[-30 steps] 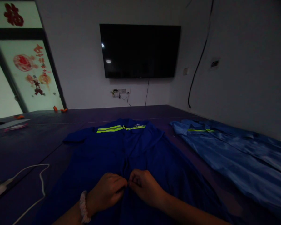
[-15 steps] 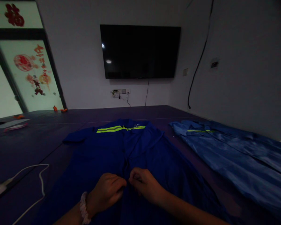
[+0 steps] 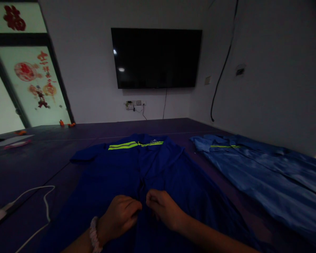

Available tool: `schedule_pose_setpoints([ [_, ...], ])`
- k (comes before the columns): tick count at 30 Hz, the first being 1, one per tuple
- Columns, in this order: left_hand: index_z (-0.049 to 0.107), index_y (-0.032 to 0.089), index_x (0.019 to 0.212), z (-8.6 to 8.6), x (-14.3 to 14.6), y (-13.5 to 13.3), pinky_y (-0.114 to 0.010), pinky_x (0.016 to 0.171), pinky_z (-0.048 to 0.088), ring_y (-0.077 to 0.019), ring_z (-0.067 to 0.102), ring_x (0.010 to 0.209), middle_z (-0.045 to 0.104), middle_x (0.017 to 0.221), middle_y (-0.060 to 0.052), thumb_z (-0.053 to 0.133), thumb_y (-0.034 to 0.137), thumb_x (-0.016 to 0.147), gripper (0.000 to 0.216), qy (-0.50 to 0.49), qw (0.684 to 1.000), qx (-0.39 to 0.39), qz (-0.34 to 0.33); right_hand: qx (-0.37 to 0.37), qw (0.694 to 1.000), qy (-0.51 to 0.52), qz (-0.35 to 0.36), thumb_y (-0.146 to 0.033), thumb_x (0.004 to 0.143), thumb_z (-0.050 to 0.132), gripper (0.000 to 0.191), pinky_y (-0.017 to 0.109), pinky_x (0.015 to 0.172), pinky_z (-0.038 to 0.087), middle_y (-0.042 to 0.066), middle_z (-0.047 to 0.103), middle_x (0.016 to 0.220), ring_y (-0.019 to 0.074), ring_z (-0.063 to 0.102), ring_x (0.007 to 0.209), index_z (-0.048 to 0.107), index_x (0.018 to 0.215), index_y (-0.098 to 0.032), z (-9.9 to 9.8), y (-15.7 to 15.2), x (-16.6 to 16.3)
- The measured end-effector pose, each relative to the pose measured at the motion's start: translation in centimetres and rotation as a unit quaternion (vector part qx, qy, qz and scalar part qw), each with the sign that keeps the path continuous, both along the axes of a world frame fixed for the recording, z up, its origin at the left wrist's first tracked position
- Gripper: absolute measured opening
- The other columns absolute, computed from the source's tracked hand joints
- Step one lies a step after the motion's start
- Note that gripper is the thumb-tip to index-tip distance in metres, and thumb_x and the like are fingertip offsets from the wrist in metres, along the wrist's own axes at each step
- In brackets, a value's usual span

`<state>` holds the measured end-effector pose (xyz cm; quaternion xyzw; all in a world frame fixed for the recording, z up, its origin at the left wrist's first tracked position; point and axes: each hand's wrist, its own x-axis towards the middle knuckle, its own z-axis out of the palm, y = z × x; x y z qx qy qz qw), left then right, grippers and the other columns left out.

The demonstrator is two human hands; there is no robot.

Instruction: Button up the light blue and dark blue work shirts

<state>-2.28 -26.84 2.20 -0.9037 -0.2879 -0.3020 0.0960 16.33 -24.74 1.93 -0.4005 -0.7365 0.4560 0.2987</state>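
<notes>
A dark blue work shirt point(image 3: 107, 182) with yellow-green reflective stripes lies front side up, its collar end away from me. Over its front opening, my left hand point(image 3: 122, 212) is closed in a pinch on the shirt's front edge, a pale scrunchie point(image 3: 94, 234) around that wrist. Just to its right, my right hand point(image 3: 162, 207) is also closed, thumb and fingers curled together at the opposite edge of the opening. The fingertips of both hands nearly meet. Dim light hides the fine detail between them.
A lighter blue garment point(image 3: 258, 172) with a yellow-green stripe is spread out at the right. On the left, a white cable point(image 3: 46, 202) runs over the purple surface point(image 3: 94, 131). Farther back sit small orange objects point(image 3: 71, 124), and a television point(image 3: 158, 58) hangs on the wall.
Both hands hold nearly the same pose over the shirt's opening. The right hand has shifted very slightly to the right, widening the small gap between the fingertips.
</notes>
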Motion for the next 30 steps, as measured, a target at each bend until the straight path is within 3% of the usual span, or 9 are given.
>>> schedule_pose_setpoints([
  [9,0.054,0.019,0.081,-0.1,0.1,0.2,-0.021,0.056,0.037,-0.0116,0.057,0.059,0.063,0.067,0.002,0.041,0.004,0.07,0.023,0.018,0.999,-0.037,-0.005,0.065,0.997,-0.025,-0.015,-0.015,0.077,0.049,0.009,0.016,0.047,0.031,-0.004,0.053,0.058,0.0075,0.047,0.052,0.058,0.079,-0.017,-0.7,0.1,-0.2],
  [14,0.052,0.018,0.073,-0.5,0.2,0.3,-0.022,0.053,0.035,-0.0108,0.053,0.054,0.059,0.059,0.002,0.041,0.005,0.074,0.017,0.061,0.998,-0.012,0.003,0.089,0.995,-0.044,-0.024,-0.019,0.076,0.053,0.006,0.017,0.045,0.029,-0.005,0.052,0.055,0.0076,0.047,0.05,0.059,0.076,-0.017,-1.1,0.3,-0.3],
  [18,0.051,0.019,0.077,-0.7,0.2,0.2,-0.022,0.054,0.036,-0.0113,0.053,0.054,0.059,0.06,0.003,0.04,0.003,0.071,0.02,0.077,0.997,-0.004,0.007,0.106,0.992,-0.061,-0.038,-0.021,0.077,0.053,0.008,0.017,0.044,0.027,-0.004,0.053,0.054,0.0075,0.047,0.049,0.058,0.073,-0.016,-1.2,0.2,-0.4],
  [25,0.053,0.019,0.089,-0.6,-0.2,0.0,-0.023,0.058,0.041,-0.013,0.059,0.062,0.065,0.071,0.0,0.038,0.002,0.068,0.031,0.042,0.999,0.003,0.0,0.107,0.993,-0.048,-0.032,-0.021,0.082,0.046,0.015,0.017,0.046,0.031,-0.003,0.056,0.058,0.0081,0.049,0.051,0.058,0.073,-0.016,-0.6,0.2,-0.3],
  [30,0.054,0.019,0.089,-0.5,-0.3,0.1,-0.024,0.06,0.042,-0.0137,0.06,0.065,0.066,0.072,-0.001,0.037,0.004,0.07,0.03,0.023,1.0,0.008,0.01,0.114,0.991,-0.055,-0.043,-0.016,0.078,0.049,0.013,0.017,0.046,0.032,-0.001,0.057,0.059,0.0087,0.05,0.053,0.062,0.073,-0.015,-1.0,0.4,-0.3],
])
